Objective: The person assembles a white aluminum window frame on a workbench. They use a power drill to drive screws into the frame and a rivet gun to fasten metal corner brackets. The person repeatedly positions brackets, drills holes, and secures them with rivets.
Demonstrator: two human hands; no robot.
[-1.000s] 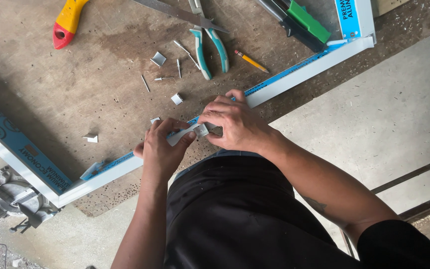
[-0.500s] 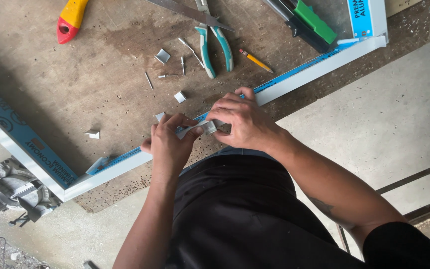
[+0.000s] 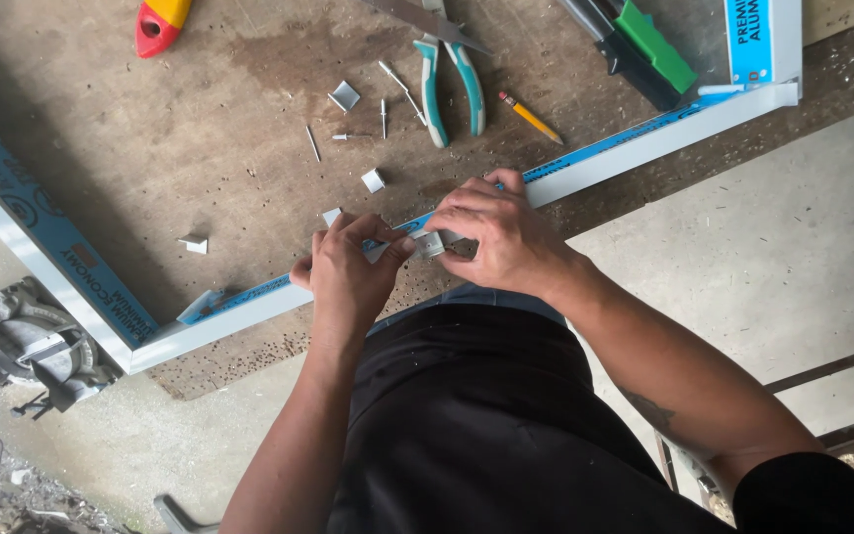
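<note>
A white aluminium frame (image 3: 644, 143) with blue protective film lies on a worn wooden board. My left hand (image 3: 348, 277) grips the frame's near rail from above. My right hand (image 3: 496, 232) is beside it, thumb and fingers pinched on a small metal bracket piece (image 3: 430, 243) held against the same rail. The two hands nearly touch over the rail's middle. Part of the rail is hidden under both hands.
On the board beyond the rail lie teal-handled pliers (image 3: 452, 84), a yellow pencil (image 3: 531, 119), screws, small white offcuts (image 3: 374, 180), a green-and-black tool (image 3: 640, 44) and a red-yellow tool (image 3: 158, 22). A circular saw (image 3: 37, 346) sits on the floor at left.
Both hands stay on the near rail, with the fingers shifting slightly around the small bracket piece. The view has drifted a little.
</note>
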